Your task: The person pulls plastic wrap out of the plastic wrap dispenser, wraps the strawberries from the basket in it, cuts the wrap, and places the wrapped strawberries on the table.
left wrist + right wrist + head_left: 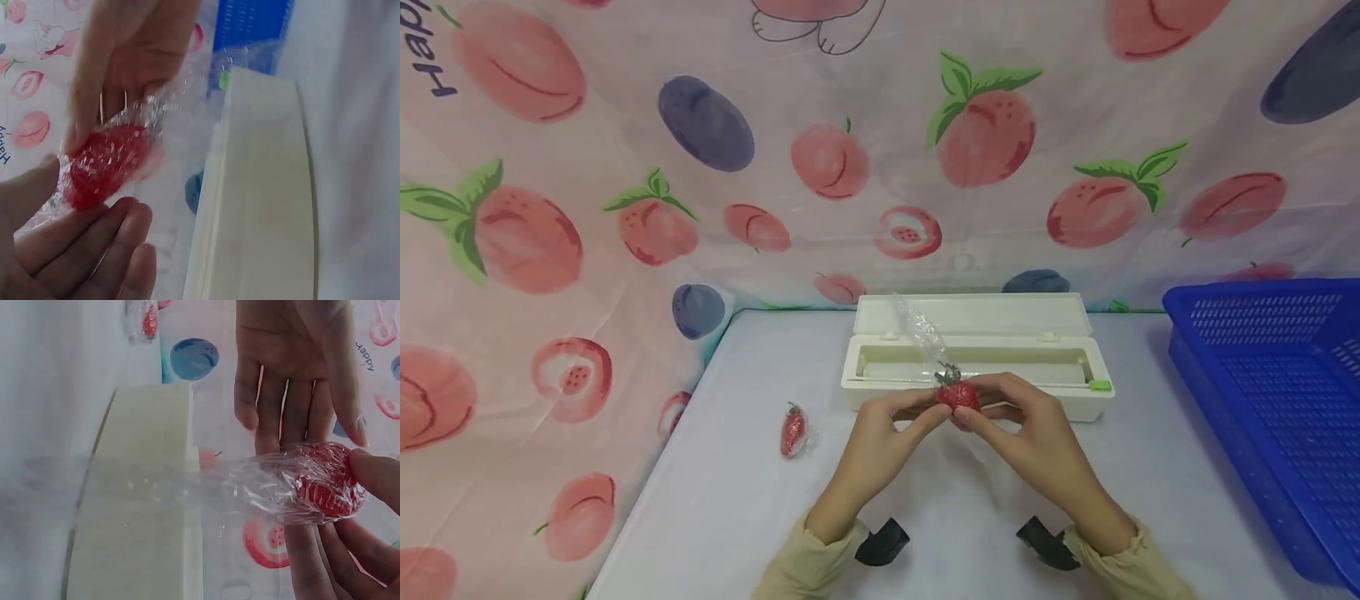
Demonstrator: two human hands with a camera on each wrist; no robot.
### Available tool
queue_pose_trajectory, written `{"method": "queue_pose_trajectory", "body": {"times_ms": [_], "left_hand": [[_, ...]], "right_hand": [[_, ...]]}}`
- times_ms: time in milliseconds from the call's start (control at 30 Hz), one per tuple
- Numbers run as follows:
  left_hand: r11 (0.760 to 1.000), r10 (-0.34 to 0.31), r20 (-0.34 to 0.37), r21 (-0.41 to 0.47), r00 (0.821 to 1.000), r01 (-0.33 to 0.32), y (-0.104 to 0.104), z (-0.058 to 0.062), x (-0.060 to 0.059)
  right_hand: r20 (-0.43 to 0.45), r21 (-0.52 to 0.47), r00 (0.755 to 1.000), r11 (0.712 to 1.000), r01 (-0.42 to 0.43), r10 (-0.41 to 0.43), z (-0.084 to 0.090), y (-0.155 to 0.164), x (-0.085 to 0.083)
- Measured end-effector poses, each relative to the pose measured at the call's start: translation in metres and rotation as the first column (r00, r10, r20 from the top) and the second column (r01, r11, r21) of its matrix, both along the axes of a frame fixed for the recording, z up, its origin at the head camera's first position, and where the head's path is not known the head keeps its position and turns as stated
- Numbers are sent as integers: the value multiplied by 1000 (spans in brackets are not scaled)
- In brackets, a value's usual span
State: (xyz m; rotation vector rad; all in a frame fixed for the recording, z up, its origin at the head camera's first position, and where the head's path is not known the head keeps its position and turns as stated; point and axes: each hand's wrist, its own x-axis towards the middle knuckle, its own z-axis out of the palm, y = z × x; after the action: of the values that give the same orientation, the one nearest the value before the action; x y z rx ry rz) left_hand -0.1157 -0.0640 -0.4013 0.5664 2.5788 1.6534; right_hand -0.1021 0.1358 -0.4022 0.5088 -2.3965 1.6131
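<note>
A red strawberry (958, 395) with a green leafy top is held between both hands over the front of a white cling film dispenser box (977, 402). Clear cling film (262, 487) wraps it, and a loose twisted length trails off one end. My left hand (880, 437) pinches the fruit from the left with thumb and fingers. From the right, my right hand (1037, 433) grips it too, its thumb (378, 478) pressed on the wrapped surface. Crinkled film (921, 325) also shows beyond the leafy top, overlapping the dispenser's raised lid (1015, 315).
Another film-wrapped strawberry (793, 432) lies on the white tabletop (722, 500), left of the hands. At the right edge stands a blue plastic basket (1232, 433). A fruit-print cloth (865, 75) hangs behind the table. A green slider (1100, 385) sits on the dispenser's right end.
</note>
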Motion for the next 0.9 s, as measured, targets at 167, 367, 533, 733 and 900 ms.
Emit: {"method": "queue_pose_trajectory", "body": {"times_ms": [167, 367, 533, 733, 900], "left_hand": [[990, -3, 67, 141, 998, -7, 7, 1, -2], [963, -43, 158, 270, 987, -2, 10, -1, -2], [959, -43, 187, 284, 981, -12, 7, -3, -2], [958, -77, 213, 285, 974, 13, 4, -3, -2], [959, -110, 222, 279, 969, 45, 4, -2, -4]], "right_hand": [[64, -68, 998, 998, 18, -14, 2, -2, 0], [70, -114, 997, 993, 22, -14, -2, -4, 0], [17, -89, 1000, 996, 0, 2, -6, -5, 0], [-90, 74, 996, 997, 21, -14, 0, 4, 0], [-209, 156, 975, 981, 116, -82, 12, 18, 3]]}}
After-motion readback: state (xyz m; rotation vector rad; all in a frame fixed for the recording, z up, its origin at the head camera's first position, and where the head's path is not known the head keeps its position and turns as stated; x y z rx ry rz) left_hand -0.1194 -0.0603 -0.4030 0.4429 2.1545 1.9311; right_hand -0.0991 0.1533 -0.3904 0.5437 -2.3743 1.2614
